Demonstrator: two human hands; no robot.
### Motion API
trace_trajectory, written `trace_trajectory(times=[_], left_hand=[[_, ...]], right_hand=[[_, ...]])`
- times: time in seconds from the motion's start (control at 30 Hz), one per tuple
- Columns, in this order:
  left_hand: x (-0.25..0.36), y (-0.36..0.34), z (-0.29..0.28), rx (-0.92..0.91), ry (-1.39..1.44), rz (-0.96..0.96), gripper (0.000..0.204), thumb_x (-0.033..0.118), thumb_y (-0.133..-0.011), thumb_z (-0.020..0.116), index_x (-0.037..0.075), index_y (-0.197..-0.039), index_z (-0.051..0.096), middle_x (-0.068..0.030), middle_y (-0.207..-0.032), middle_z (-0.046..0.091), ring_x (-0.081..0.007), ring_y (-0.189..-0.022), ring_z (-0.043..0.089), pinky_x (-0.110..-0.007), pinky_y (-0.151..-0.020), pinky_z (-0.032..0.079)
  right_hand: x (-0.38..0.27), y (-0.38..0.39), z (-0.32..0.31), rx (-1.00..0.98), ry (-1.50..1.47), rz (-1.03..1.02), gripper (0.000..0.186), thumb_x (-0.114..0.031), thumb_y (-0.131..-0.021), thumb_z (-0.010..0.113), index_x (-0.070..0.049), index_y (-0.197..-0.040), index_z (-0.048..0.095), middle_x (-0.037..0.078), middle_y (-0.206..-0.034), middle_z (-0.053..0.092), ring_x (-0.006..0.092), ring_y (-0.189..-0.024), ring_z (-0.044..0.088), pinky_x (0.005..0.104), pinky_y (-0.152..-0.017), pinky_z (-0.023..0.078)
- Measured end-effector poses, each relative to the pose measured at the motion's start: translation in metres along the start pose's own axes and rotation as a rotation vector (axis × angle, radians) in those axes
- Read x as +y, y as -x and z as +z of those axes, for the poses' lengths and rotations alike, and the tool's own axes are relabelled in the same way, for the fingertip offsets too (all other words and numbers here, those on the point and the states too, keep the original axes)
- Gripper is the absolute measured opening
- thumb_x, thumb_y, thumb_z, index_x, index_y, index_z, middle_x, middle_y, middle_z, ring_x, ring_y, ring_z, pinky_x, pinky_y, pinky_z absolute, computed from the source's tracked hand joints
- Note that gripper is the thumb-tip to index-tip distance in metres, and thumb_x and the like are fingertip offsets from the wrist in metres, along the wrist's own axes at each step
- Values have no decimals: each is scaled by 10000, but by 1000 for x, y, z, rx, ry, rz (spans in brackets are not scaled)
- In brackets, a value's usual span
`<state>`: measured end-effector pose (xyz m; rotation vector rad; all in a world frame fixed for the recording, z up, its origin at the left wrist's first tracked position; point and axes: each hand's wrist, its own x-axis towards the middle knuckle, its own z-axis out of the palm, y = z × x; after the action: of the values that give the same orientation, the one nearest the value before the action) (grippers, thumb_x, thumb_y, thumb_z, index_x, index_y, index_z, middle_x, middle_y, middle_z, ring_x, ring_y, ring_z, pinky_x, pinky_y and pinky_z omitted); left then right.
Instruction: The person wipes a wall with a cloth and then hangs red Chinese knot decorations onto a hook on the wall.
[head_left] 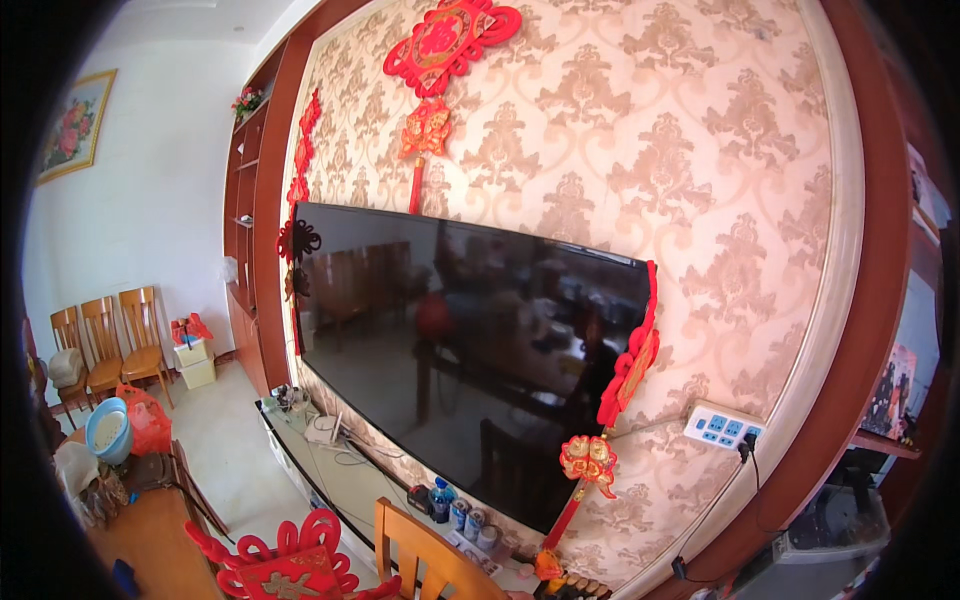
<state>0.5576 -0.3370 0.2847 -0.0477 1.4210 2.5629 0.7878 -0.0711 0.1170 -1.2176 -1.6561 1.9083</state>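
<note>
The red paper-cut ornament (290, 570) sits at the lower edge, just left of a wooden chair back (425, 560). It looks light, thin and easily torn, best held by its stiffer outer loops. Neither hand is in view, so their grip cannot be told. Behind hangs a large dark television (470, 370).

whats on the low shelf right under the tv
On the glass shelf under the television: a white box with tangled cables, a blue-capped bottle and small cans. A wooden chair back hides the shelf's near end.
</note>
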Motion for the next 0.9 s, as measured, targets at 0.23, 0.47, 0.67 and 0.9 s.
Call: trace_trajectory(times=[0.23,0.47,0.67,0.9], left_hand=[[-14,8,18,49,124,-161,444,288,-953,622,21,-1294,524,-135,-1113,638,-254,-905,627,-368,-744,546],[-39,-5,-6,11,39,-94,505,211,-905,683,23,-1330,487,-125,-1169,620,-251,-951,633,-357,-824,544],[-38,-3,29,-178,164,10,484,187,-922,650,13,-1334,466,-138,-1175,611,-275,-969,634,-380,-841,550],[-28,12,27,-197,152,-143,522,249,-932,639,25,-1362,447,-152,-1193,606,-302,-983,629,-406,-841,553]], right_hand=[[27,-26,-44,23,221,-149,390,-154,-759,698,-41,-1132,671,100,-942,709,175,-798,651,324,-745,539],[14,-25,-28,-28,136,-223,428,-219,-786,709,-89,-1190,656,100,-1006,702,162,-890,650,343,-828,524],[18,-15,-33,11,109,-222,487,-274,-782,728,-87,-1222,637,71,-998,704,161,-864,652,337,-805,526],[35,-12,-33,-21,92,-301,561,-337,-778,751,-85,-1260,615,37,-988,706,160,-834,653,331,-777,527]])
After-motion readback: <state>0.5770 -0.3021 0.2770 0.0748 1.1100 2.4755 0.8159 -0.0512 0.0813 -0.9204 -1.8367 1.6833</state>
